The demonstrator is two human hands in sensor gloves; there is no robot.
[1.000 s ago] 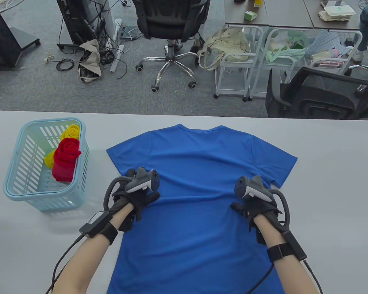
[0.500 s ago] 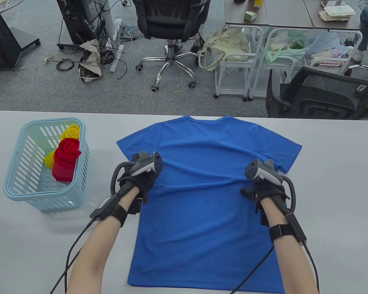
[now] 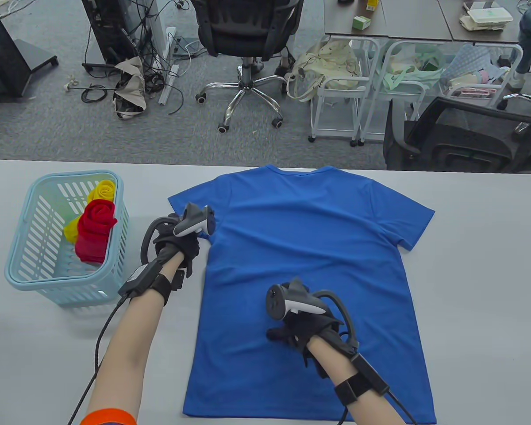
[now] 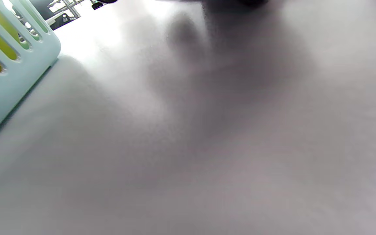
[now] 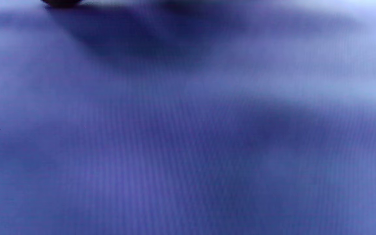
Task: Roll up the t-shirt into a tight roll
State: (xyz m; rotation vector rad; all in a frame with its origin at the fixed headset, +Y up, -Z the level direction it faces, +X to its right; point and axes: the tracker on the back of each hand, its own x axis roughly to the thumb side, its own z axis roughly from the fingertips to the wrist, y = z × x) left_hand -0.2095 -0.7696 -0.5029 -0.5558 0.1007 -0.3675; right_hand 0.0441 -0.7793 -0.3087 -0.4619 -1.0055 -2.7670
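A blue t-shirt (image 3: 309,248) lies flat on the grey table (image 3: 478,274), collar at the far edge, hem toward me. My left hand (image 3: 177,245) is at the shirt's left side, by the lower edge of the left sleeve; its fingers are hidden under the tracker. The left wrist view shows only bare table (image 4: 207,147) and no shirt. My right hand (image 3: 298,332) rests palm down on the lower middle of the shirt. The right wrist view is filled with blurred blue fabric (image 5: 188,130).
A light blue plastic basket (image 3: 22,274) stands at the table's left with a red roll (image 3: 96,219) and a yellow roll (image 3: 101,190) in it; its wall shows in the left wrist view (image 4: 15,65). Office chairs and carts stand beyond the far edge.
The shirt slid away from me and a little right, then stopped. My left hand moved left off the shirt body to the sleeve edge. My right hand moved left and toward me to the shirt's middle.
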